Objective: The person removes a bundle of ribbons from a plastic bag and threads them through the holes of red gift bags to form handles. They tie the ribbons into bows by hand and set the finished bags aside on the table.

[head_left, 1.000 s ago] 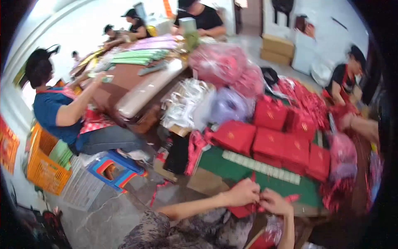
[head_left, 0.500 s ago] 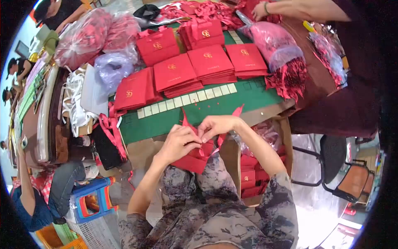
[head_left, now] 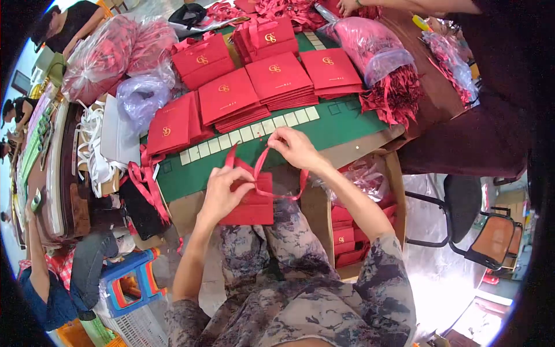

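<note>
A small red paper bag [head_left: 257, 213] hangs over my lap, at the near edge of the green mat. My left hand [head_left: 226, 189] is closed at its top edge, thumb and forefinger pinching the red ribbon where it meets the bag. Its other fingers hide part of the bag's upper left. Farther up and to the right, my right hand [head_left: 296, 149] pinches a raised stretch of that red ribbon [head_left: 262, 163]. From there the ribbon loops down and round in front of the bag. Another ribbon end sticks up beside my left hand.
Stacks of flat red bags [head_left: 230, 98] line the green mat [head_left: 231, 151] behind a row of pale tiles [head_left: 231, 139]. An open carton [head_left: 398, 202] with red bags stands right of my legs. Another person's hand [head_left: 349, 6] is at the far right; plastic-wrapped ribbons [head_left: 376, 49] lie nearby.
My hands were together at the bag's top; now my right hand has moved up and right, drawing out the ribbon. My left hand and the bag have shifted left. The view has shifted slightly.
</note>
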`<state>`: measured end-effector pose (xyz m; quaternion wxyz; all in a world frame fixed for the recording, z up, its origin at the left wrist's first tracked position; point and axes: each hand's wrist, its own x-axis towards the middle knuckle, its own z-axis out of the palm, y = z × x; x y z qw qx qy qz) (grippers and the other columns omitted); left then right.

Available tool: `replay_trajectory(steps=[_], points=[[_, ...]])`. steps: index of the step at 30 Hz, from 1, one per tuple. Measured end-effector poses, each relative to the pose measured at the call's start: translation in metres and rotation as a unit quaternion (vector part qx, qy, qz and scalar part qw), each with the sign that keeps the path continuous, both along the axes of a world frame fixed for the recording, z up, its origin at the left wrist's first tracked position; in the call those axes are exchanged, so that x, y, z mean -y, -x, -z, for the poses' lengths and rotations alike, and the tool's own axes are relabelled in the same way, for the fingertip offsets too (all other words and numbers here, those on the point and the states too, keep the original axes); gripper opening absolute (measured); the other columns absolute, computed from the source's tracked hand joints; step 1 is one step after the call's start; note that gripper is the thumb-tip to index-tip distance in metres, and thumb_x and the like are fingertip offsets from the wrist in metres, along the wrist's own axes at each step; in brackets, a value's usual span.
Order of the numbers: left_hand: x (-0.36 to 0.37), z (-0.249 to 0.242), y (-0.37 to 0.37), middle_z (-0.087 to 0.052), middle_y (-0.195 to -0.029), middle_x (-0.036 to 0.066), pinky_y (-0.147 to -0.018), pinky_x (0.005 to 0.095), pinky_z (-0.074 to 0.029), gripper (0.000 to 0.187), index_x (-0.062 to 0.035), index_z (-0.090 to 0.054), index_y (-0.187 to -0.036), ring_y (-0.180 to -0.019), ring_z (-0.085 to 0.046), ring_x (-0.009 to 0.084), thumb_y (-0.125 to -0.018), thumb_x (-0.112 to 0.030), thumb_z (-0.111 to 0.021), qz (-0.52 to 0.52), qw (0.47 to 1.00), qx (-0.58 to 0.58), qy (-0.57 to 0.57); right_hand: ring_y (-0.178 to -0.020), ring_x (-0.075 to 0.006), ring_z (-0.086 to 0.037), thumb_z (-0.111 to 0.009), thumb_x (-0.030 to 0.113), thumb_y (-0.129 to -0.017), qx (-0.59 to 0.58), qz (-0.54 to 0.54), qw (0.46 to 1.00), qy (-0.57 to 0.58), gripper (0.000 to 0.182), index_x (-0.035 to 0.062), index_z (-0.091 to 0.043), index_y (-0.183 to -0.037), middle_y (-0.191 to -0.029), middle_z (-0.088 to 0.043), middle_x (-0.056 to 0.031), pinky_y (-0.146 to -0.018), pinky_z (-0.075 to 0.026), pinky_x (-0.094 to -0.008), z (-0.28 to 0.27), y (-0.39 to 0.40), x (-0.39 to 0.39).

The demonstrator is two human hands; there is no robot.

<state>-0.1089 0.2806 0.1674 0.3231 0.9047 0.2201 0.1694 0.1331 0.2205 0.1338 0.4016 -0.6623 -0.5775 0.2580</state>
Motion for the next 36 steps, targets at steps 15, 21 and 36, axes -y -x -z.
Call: replay_trajectory(steps=[15,21,36], points=[[-0.005,0.037,-0.002,-0.071,-0.090,0.009,-0.078,0.0338,-0.052,0.020,-0.0036,-0.068,-0.096,-0.086,-0.069,0.0228,-0.078,-0.006,-0.076,-0.156,0.982,0.064,0.085,-0.080,-0.0344,-0.059,-0.078,0.031,-0.079,0.281,0.265,0.922,0.010,0.035,0.0043,-0.057,-0.083,-0.083,-0.057,-0.0129,-0.068,-0.049,-0.0461,0.013,-0.004,0.082],[-0.003,0.028,0.022,-0.067,-0.102,0.006,-0.085,0.0374,-0.042,0.024,-0.0113,-0.067,-0.103,-0.098,-0.061,0.0270,-0.080,-0.013,-0.075,-0.197,0.978,0.045,-0.056,-0.081,-0.0355,-0.059,-0.074,0.021,-0.083,0.262,0.270,0.926,-0.018,0.025,0.0038,-0.056,-0.085,-0.084,-0.057,-0.0143,-0.069,-0.048,-0.0467,0.024,0.002,0.079],[0.003,0.043,0.069,-0.058,-0.118,0.016,-0.085,0.0378,-0.052,0.048,-0.0107,-0.064,-0.124,-0.099,-0.061,0.0326,-0.079,-0.019,-0.078,-0.201,0.979,0.016,-0.020,-0.086,-0.0342,-0.062,-0.061,-0.004,-0.087,0.060,0.093,0.987,-0.118,0.013,0.0024,-0.062,-0.099,-0.092,-0.061,-0.0151,-0.074,-0.051,-0.0387,-0.035,0.121,0.056]])
